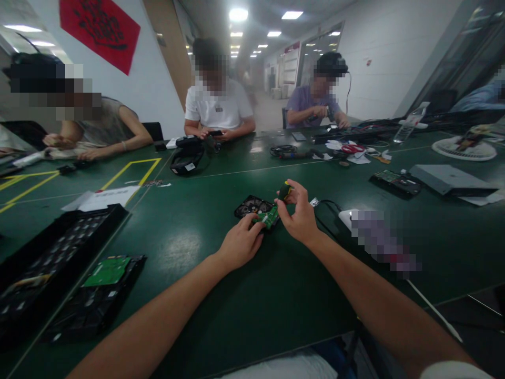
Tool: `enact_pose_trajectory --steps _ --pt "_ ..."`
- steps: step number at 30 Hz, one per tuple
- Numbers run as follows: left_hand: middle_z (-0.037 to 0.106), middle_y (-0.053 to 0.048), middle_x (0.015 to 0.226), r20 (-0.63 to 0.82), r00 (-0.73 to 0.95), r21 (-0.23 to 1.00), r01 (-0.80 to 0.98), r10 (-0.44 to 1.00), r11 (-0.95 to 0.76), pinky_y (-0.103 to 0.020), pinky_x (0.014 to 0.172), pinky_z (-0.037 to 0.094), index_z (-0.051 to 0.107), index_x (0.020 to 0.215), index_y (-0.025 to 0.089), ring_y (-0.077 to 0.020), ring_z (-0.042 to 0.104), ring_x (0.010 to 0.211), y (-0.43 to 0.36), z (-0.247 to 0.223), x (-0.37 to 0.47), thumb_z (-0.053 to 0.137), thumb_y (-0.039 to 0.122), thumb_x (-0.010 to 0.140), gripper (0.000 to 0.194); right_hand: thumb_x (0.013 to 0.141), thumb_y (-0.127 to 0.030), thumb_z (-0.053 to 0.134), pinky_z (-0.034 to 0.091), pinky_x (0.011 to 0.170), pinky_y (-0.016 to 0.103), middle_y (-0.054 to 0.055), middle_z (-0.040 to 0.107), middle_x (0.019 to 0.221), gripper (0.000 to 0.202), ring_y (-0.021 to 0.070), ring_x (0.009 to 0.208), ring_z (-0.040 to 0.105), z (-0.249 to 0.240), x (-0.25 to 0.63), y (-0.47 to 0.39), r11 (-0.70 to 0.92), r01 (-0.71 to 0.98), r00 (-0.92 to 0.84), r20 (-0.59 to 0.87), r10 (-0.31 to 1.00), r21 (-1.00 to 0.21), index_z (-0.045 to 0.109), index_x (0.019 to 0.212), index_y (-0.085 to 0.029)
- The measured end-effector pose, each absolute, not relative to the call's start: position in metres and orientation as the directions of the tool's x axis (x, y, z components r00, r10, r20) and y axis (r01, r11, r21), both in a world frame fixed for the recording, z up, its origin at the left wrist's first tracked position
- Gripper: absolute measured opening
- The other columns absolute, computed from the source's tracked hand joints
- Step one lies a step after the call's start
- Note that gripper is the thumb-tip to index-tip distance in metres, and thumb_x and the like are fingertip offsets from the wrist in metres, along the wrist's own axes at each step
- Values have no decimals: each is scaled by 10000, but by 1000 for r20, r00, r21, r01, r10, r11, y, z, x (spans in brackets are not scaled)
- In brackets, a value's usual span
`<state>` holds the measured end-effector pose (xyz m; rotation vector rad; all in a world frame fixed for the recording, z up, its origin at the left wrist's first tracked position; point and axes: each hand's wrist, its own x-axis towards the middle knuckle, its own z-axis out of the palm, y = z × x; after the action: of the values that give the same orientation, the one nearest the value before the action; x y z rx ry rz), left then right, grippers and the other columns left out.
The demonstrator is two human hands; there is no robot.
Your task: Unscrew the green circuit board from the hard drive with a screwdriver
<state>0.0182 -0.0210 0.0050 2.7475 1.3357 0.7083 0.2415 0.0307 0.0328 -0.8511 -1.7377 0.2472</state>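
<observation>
A black hard drive with a green circuit board on its near side lies on the table ahead of me. My left hand rests against it, fingers bent over the board's left edge and gripping it in place. Between the thumb and fingers of my right hand is the yellow-and-black handle of a screwdriver, held upright just right of the board. The screwdriver's tip is too small to make out, so I cannot tell whether it touches the board.
On the green table, a long black casing and another drive with a green board lie left. A blurred white-edged object with cables, a grey metal box and a bottle are right. Several people sit across.
</observation>
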Motion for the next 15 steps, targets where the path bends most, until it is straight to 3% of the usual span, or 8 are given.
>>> enact_pose_trajectory --steps 3,6,15 --pt "430 -171 1500 385 505 192 774 772 -603 -494 981 603 577 1317 220 -283 635 1165 -22 4 18 531 277 1013 314 987 -335 654 677 883 449 100 680 1279 614 224 945 750 33 241 30 713 426 -79 762 643 -557 366 1528 -307" --pt "454 -168 1494 384 512 175 777 769 -605 -505 1031 579 572 1341 218 -307 598 1257 -21 3 18 522 270 1022 327 977 -360 676 681 860 452 87 677 1251 595 214 889 732 35 240 29 716 463 -76 782 619 -522 403 1503 -313" --pt "508 -175 1477 374 537 182 757 756 -628 -518 1110 531 573 1364 205 -329 528 1378 -21 5 18 495 259 1036 342 989 -307 618 662 937 482 143 608 1412 628 250 1037 728 33 242 30 719 446 -106 766 634 -533 342 1553 -288"
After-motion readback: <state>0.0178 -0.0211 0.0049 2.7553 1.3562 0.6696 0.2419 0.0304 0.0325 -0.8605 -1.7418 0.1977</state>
